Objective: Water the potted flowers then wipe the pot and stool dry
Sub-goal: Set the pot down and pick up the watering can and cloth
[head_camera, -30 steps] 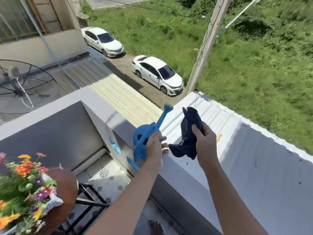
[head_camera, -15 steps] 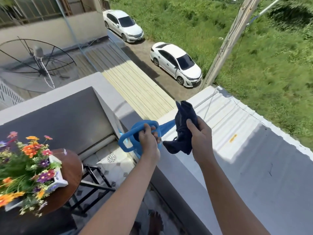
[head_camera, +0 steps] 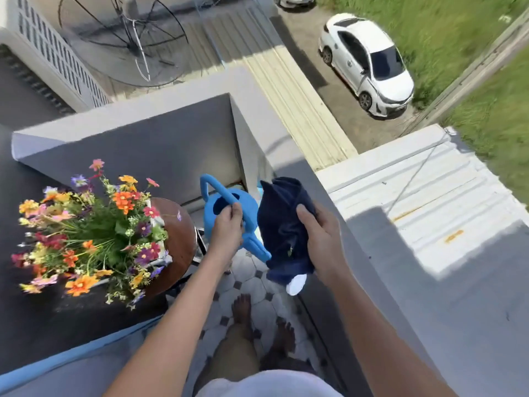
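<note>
You stood barefoot on the tiled balcony floor (head_camera: 252, 285), having just swung away from the parapet wall (head_camera: 323, 202) — a second earlier both arms reached out over it toward the roofs and the street, and the flowers sat at the far left edge of your view. Now the potted flowers (head_camera: 94, 233) lay close at your left on the round wooden stool (head_camera: 180, 230), and your hands had come back in over the floor just right of them. Your left hand (head_camera: 227, 227) was closed around the handle of the blue watering can (head_camera: 229, 213), its spout now pointing down and toward you rather than out past the wall; your right hand (head_camera: 317, 230) was clenched on the dark blue cloth (head_camera: 283, 224), which hung just beside the can. By that reading, both tools were in hand and watering was the step about to begin — no water was seen falling yet. The count: one watering can, one cloth, one pot of flowers, one stool, two hands both occupied, and one white car (head_camera: 369, 61) fully in view on the lane below.
</note>
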`<state>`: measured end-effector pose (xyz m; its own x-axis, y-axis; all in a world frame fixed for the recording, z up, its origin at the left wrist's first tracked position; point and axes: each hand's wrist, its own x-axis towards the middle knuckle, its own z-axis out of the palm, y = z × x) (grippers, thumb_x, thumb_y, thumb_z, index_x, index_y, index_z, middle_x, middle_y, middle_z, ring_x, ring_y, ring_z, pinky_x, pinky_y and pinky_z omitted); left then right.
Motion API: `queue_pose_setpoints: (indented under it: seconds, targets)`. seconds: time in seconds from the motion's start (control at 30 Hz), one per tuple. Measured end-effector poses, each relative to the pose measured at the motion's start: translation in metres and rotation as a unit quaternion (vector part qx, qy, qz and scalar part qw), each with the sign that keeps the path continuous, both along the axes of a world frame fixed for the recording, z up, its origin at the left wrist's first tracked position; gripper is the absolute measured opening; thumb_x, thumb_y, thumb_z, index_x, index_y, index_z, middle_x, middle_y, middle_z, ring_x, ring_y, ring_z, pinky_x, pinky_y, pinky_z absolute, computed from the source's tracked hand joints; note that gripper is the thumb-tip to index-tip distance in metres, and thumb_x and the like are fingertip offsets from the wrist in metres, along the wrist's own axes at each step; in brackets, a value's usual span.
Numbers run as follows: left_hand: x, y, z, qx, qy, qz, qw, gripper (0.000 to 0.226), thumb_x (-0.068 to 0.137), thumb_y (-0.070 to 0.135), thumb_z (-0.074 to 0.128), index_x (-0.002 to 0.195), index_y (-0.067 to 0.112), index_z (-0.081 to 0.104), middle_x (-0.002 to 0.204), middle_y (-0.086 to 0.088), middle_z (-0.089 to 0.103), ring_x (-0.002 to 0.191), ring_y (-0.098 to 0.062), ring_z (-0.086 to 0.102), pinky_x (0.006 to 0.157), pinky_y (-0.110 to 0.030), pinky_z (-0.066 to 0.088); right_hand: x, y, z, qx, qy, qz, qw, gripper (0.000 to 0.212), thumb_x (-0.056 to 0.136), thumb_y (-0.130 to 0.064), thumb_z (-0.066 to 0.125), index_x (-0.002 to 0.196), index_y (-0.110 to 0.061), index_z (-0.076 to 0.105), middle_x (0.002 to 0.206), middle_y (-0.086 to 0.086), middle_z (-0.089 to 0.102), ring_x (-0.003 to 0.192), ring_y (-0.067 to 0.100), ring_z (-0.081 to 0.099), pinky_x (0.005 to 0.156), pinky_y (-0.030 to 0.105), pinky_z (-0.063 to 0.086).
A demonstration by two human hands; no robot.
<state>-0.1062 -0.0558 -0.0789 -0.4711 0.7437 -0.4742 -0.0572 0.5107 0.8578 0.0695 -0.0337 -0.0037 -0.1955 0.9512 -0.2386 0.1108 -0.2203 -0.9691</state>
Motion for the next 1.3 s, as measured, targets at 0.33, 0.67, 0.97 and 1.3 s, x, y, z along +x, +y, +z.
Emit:
queue_pose_setpoints:
  seconds: [0.33, 0.67, 0.97, 1.3]
  targets:
    - [-0.060, 0.015, -0.233, -0.192, 0.067, -0.096, 0.974, 0.039, 0.106, 0.038, 0.025, 0.092, 0.009, 0.047, 0.074, 0.001, 0.046, 0.067, -0.016, 0.047, 0.054, -0.028, 0.031, -0.072, 0.001, -0.258, -0.137, -0.153, 0.023, 0.978, 0.025, 0.103, -0.030, 0.054, 0.118, -0.014, 0.067, 0.102, -0.003, 0.073, 0.095, 0.010, 0.070, 0.083, 0.031, 0.056]
    - [-0.067, 0.040, -0.503, -0.255, 0.027, -0.063, 0.964, 0.051, 0.100, 0.044, 0.041, 0.129, 0.003, 0.052, 0.117, -0.017, 0.060, 0.109, -0.033, 0.058, 0.077, -0.033, 0.039, -0.077, 0.017, -0.500, -0.203, -0.188, -0.005, 0.961, 0.016, 0.102, -0.007, 0.051, 0.110, -0.001, 0.063, 0.091, 0.004, 0.066, 0.076, 0.009, 0.060, 0.068, 0.011, 0.048]
    - [-0.080, 0.063, -0.627, -0.264, -0.001, -0.050, 0.963, 0.042, 0.098, 0.034, 0.046, 0.132, 0.010, 0.053, 0.114, -0.006, 0.058, 0.097, -0.024, 0.056, 0.082, -0.034, 0.047, -0.076, 0.037, -0.590, -0.359, -0.030, -0.155, 0.920, 0.029, 0.096, -0.004, 0.042, 0.085, -0.021, 0.061, 0.073, -0.010, 0.064, 0.068, 0.008, 0.057, 0.074, 0.030, 0.045]
    - [-0.086, 0.063, -0.680, -0.264, 0.063, -0.036, 0.962, 0.036, 0.095, 0.039, 0.053, 0.106, 0.007, 0.063, 0.103, -0.009, 0.067, 0.090, -0.025, 0.062, 0.090, -0.038, 0.053, -0.091, 0.054, -0.638, -0.398, 0.130, -0.137, 0.898, 0.029, 0.081, -0.008, 0.034, 0.098, -0.014, 0.056, 0.103, 0.011, 0.061, 0.095, 0.027, 0.054, 0.086, 0.047, 0.053]
